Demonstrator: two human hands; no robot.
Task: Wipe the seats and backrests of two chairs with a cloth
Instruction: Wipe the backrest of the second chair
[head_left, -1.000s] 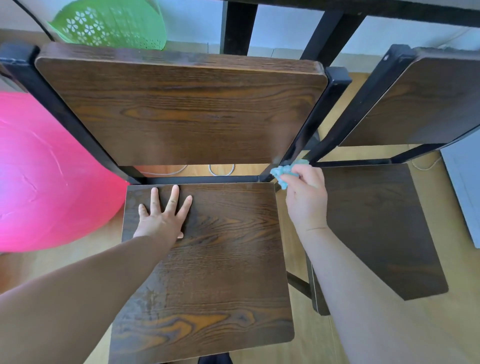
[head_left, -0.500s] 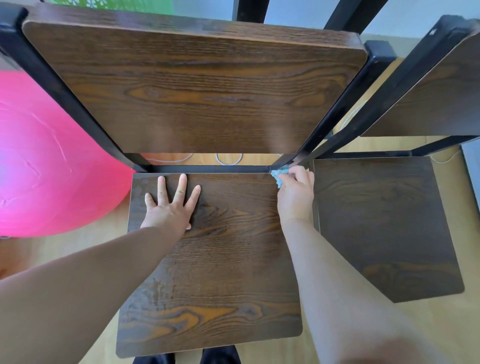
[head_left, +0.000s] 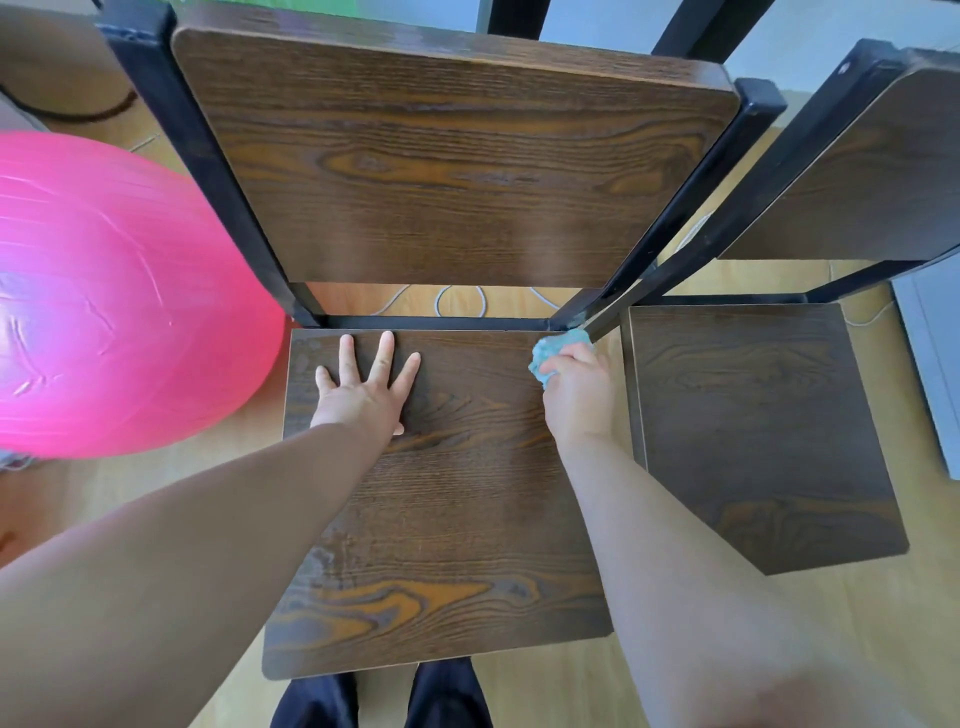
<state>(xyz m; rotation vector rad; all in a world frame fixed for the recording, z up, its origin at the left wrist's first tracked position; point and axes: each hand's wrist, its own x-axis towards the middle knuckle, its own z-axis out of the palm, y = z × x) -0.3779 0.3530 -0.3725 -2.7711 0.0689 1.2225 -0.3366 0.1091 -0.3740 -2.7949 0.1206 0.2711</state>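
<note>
A big pink ball fills the left side, resting on the pale wooden floor and touching the black metal frame of the nearer chair. That chair takes up the middle: its dark wood backrest stands upright between two black posts, and its seat stretches toward the camera, with a gap between the two through which loops of white cable show on the floor.

The left hand lies flat on the back left part of the seat, palm down, fingers spread wide and pointing at the backrest; it grips nothing. Further right, the right hand is curled closed around a bunched light-blue cloth, which pokes out past the fingers and presses against the back right corner of the seat, just where the right post meets it.

Beside this chair stands the second chair, close but angled away. Its seat is darker and lies just beside the right hand, and only part of its backrest is in view at the upper right. A grey panel runs along the right edge. At the bottom, between the arms, dark trouser legs show below the front edge of the seat.
</note>
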